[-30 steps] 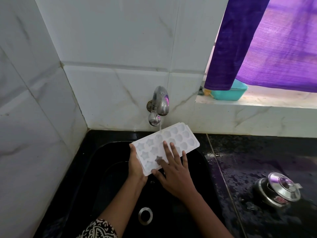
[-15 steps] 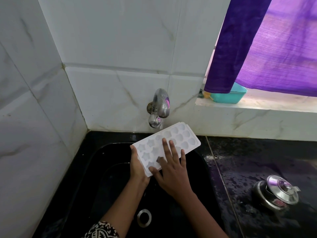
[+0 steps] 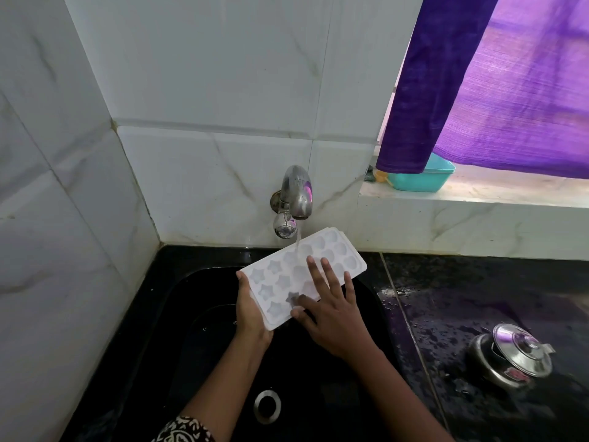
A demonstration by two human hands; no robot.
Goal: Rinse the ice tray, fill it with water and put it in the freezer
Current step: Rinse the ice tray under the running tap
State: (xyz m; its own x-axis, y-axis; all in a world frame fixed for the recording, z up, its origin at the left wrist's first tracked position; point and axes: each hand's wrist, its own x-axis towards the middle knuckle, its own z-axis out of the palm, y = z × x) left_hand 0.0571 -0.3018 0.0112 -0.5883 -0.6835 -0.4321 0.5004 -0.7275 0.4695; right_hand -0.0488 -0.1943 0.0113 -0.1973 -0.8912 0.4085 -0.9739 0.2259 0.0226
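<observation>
A white ice tray (image 3: 328, 255) with star-shaped and round cavities is held tilted over the black sink (image 3: 178, 314). My left hand (image 3: 250, 311) grips its near left end from below. My right hand (image 3: 328, 309) lies flat on top of the tray with fingers spread, covering its middle cavities. A thin stream of water runs from the chrome tap (image 3: 298, 194) on the tiled wall onto the tray's middle, just beyond my right fingertips.
The sink drain (image 3: 267, 406) lies below my forearms. A steel pot with a lid (image 3: 513, 355) sits on the wet black counter at the right. A teal tub (image 3: 420, 178) stands on the window ledge behind a purple curtain (image 3: 497, 84).
My right hand has slid slightly along the tray's top while the left keeps its grip. The tray stays under the tap, and the water stream now shows clearly.
</observation>
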